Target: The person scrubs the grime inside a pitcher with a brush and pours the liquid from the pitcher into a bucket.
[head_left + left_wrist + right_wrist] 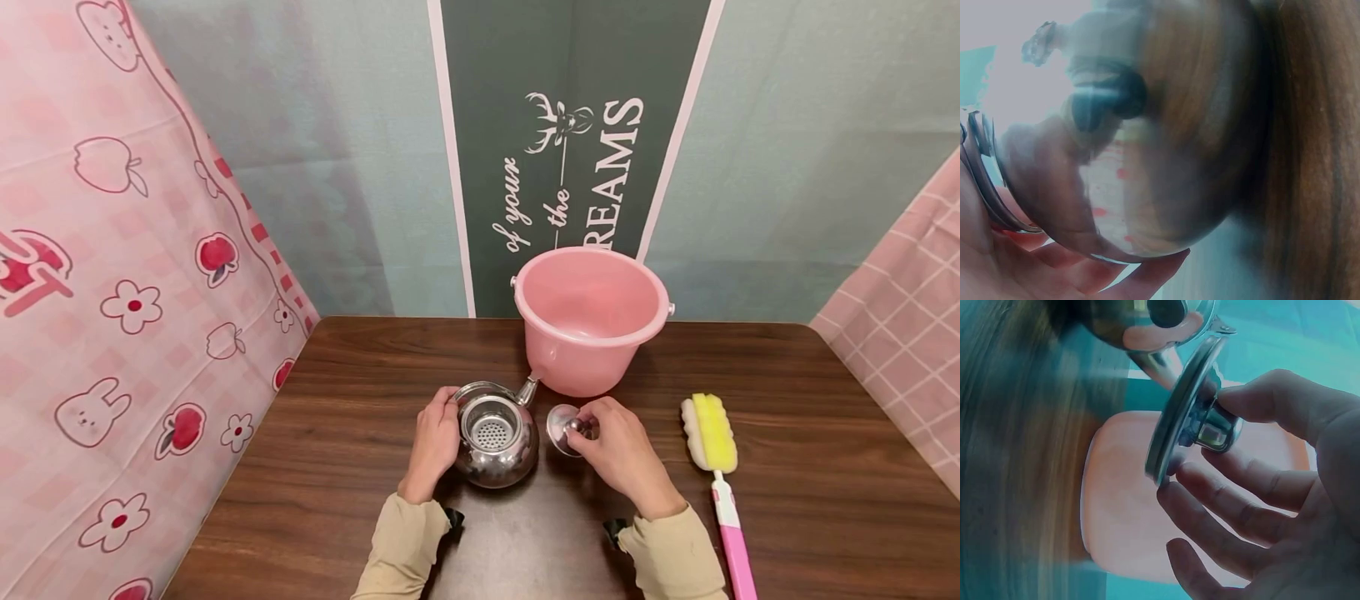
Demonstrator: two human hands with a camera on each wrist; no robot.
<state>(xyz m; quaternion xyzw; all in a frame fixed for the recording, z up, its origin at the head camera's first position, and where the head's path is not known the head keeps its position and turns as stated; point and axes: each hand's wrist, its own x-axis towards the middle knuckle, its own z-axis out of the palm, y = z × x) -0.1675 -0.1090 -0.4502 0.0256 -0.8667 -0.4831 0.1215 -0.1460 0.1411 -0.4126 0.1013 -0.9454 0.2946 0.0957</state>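
Observation:
A shiny steel teapot [495, 454] stands uncovered on the table, and a perforated strainer [492, 432] shows in its mouth. My left hand [437, 437] holds the pot at its left side, by the handle [468, 388]. In the left wrist view the fingers [1085, 269] curve along the polished body. To the right of the pot, my right hand [618, 446] pinches the knob of the round steel lid [559, 429] between thumb and fingers. The right wrist view has the lid [1179, 419] tilted on edge, above the tabletop and apart from the pot.
A pink bucket [581, 367] stands behind the teapot, close to the spout [528, 390]. On the right lies a yellow-and-white sponge brush [712, 433] with a pink handle. Printed cloths hang around the dark wooden table [337, 467].

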